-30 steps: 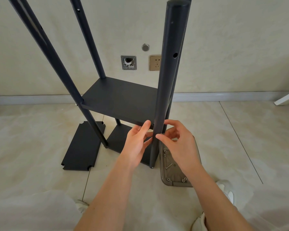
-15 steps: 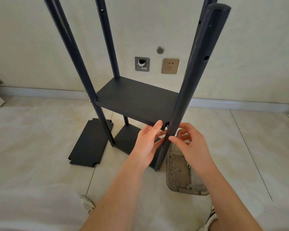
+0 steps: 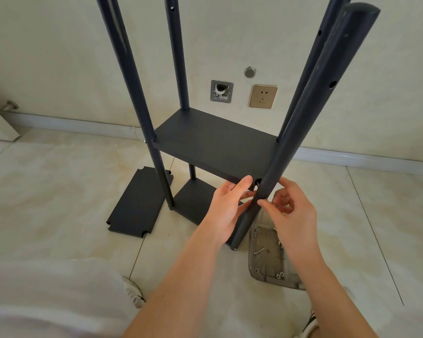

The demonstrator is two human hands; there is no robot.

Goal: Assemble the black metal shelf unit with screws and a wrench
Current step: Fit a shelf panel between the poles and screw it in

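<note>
Left hand (image 3: pixel 226 211) lay flat-fingered against the near post (image 3: pixel 300 132) below the shelf board (image 3: pixel 213 142), right hand (image 3: pixel 289 215) pinched something tiny at that post, screw tray (image 3: pixel 270 259) on floor beside the post's foot, spare panel (image 3: pixel 138 203) left of it.

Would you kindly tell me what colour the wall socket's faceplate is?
Gold, a brushed metallic tone; the wall socket shows best in the head view.

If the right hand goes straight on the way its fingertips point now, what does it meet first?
The right hand points left at the near black post; its fingertips seem already at the post, so that comes first. Behind it waits the left hand. Depth is uncertain.
</note>
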